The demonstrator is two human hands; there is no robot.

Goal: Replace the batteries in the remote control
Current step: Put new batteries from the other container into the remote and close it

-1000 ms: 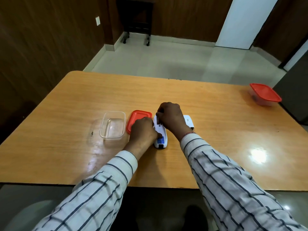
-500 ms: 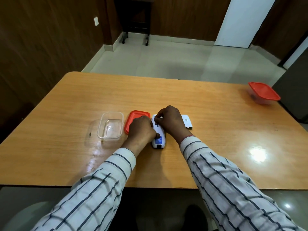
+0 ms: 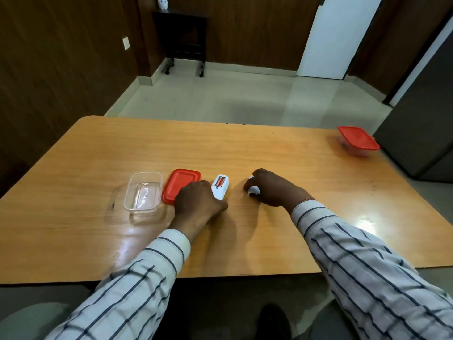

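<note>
A white remote control (image 3: 220, 188) lies back-up on the wooden table (image 3: 269, 155). Its battery bay is uncovered and shows two red batteries (image 3: 220, 181) side by side. My left hand (image 3: 197, 204) grips the near end of the remote and hides that part. To the right, my right hand (image 3: 272, 187) is curled over the white battery cover (image 3: 253, 191), fingers closed on it; only small white bits of the cover show under the hand.
A clear plastic box (image 3: 143, 191) without its lid stands left of my left hand, its red lid (image 3: 180, 185) flat beside it. A second box with a red lid (image 3: 358, 141) sits at the far right corner. A dark cabinet stands right of the table.
My right hand left the remote's top end and moved right onto the white cover. The battery bay with its red batteries is now uncovered. My left hand stays on the remote.
</note>
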